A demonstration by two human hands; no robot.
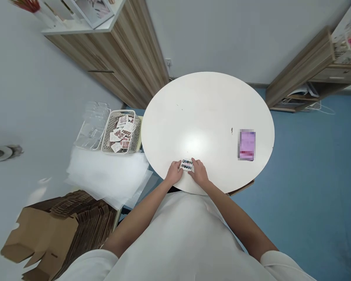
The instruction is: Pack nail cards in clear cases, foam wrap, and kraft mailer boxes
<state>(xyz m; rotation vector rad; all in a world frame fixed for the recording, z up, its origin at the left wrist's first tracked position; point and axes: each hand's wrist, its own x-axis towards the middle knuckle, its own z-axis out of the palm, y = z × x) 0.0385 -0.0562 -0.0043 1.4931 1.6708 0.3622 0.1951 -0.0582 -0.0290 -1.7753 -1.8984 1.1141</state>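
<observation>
A small white card of press-on nails (187,164), with two rows of dark, glossy pieces, is at the near edge of the round white table (204,97). My left hand (174,173) pinches its left side between thumb and fingers. On the opposite side, my right hand (199,171) grips the card in the same way. The card faces up, and its side edges are partly covered by my fingertips.
On the table's right lies a blurred pink-purple item (247,144). Left of the table are a white basket (105,142) of packaged cards, clear plastic trays (90,128), white sheets (105,171) and folded cardboard boxes (46,234). Wooden cabinets (128,50) stand behind.
</observation>
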